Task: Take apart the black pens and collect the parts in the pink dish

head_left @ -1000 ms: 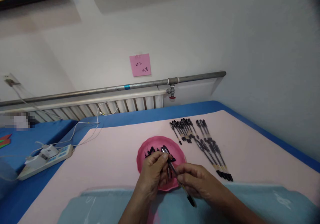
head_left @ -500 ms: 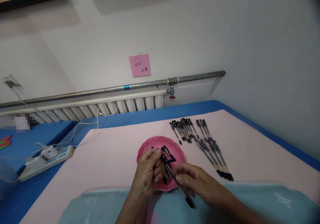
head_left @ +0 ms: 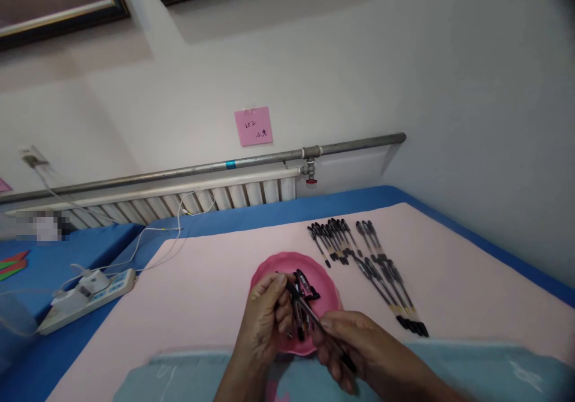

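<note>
Pen (head_left: pixel 311 316) slants over the bowl (head_left: pixel 331 291), left hand (head_left: pixel 265 309) pinching its upper end, right hand (head_left: pixel 362 345) clamped round its lower barrel; likely light, stiff, slightly slippery, so best held mid-barrel.

The plate (head_left: pixel 329 294) is bright pink, the pens (head_left: pixel 381 286) black-ended, the sheet (head_left: pixel 211 294) pale pink.

1. Pink note (head_left: pixel 254 126) on the wall (head_left: pixel 332 72), above and beyond the grip of left hand (head_left: pixel 266 312) and right hand (head_left: pixel 359 342) on a held pen (head_left: pixel 308 310): handwritten "252"; lower right, two characters, first "小", second unclear.
2. Loose pen (head_left: pixel 303 281) in the pink plate (head_left: pixel 331 286), just beyond the grip: pale marking on clip, too small to read.
3. White adapter (head_left: pixel 69 300), well left of the grip: grey label (head_left: pixel 84 290), illegible.
</note>
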The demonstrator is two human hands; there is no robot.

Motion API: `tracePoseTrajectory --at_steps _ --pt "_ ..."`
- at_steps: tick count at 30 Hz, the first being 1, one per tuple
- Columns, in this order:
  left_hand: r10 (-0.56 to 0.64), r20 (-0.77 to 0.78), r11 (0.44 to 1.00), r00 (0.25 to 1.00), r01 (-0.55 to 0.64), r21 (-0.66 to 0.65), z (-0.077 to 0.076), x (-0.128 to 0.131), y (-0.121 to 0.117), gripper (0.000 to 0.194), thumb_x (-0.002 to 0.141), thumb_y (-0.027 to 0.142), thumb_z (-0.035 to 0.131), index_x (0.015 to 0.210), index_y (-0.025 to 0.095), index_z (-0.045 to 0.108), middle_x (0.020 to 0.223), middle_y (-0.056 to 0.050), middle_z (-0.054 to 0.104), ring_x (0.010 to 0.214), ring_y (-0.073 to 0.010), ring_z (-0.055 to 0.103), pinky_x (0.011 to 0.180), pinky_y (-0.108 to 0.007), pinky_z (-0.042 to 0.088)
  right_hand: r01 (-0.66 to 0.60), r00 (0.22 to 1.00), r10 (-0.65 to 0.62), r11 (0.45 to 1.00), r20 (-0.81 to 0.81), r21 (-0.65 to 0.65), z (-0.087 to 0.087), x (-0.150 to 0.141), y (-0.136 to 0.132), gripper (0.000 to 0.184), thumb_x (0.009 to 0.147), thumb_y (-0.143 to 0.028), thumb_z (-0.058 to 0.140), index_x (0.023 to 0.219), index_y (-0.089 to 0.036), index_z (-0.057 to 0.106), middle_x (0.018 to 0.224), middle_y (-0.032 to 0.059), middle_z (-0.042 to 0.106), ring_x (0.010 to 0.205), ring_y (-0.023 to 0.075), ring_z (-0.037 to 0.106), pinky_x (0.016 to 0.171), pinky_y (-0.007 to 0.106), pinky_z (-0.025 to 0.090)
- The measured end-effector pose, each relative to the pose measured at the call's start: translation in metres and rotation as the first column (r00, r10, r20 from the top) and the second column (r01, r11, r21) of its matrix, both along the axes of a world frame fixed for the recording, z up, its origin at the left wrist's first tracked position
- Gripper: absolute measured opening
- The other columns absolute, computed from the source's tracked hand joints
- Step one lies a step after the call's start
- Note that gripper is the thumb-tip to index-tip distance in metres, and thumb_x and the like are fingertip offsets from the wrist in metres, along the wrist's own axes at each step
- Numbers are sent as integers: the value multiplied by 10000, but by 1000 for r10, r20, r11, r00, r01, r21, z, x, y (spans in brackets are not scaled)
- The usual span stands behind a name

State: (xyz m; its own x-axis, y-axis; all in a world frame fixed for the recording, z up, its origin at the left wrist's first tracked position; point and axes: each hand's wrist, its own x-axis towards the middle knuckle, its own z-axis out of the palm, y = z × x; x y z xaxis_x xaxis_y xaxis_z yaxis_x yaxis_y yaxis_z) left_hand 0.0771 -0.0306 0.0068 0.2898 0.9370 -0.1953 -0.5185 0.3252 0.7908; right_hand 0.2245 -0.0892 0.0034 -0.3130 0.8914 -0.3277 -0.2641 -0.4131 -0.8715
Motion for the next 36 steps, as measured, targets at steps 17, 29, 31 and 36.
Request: tracePoseTrajectory --at_steps 17,29,31,36 --pt "-30 0 1000 1000 30 -9 -3 1 0 288 668 349 722 763 115 584 451 101 368 321 5 243 292 -112 196 -8 1000 8 1000 -18 -26 3 -4 -2 326 729 -495 504 733 -169 517 563 -3 595 342 67 444 311 176 292" --pt "290 -334 957 897 -277 87 -1 -12 12 414 537 419 780 566 156 462 440 90 442 366 -27 376 362 -146 282 13 737 -230 945 636 327 10 16 0 160 780 -274 486 638 -203 465 568 -47 486 488 86 431 459 203 329" --pt "253 -404 967 879 -229 106 -3 -15 14 385 524 383 798 697 137 557 525 53 535 455 -60 483 432 -163 362 29 781 -207 954 590 297 13 17 0 163 795 -299 469 662 -207 459 579 -46 499 468 82 431 450 203 340" --pt "32 -316 999 948 -26 23 -4 -8 6 484 594 408 753 954 131 585 482 89 455 361 -29 368 352 -151 260 34 836 -155 972 527 232 10 11 -1 150 786 -325 473 691 -209 468 521 -65 446 436 84 430 406 189 336"
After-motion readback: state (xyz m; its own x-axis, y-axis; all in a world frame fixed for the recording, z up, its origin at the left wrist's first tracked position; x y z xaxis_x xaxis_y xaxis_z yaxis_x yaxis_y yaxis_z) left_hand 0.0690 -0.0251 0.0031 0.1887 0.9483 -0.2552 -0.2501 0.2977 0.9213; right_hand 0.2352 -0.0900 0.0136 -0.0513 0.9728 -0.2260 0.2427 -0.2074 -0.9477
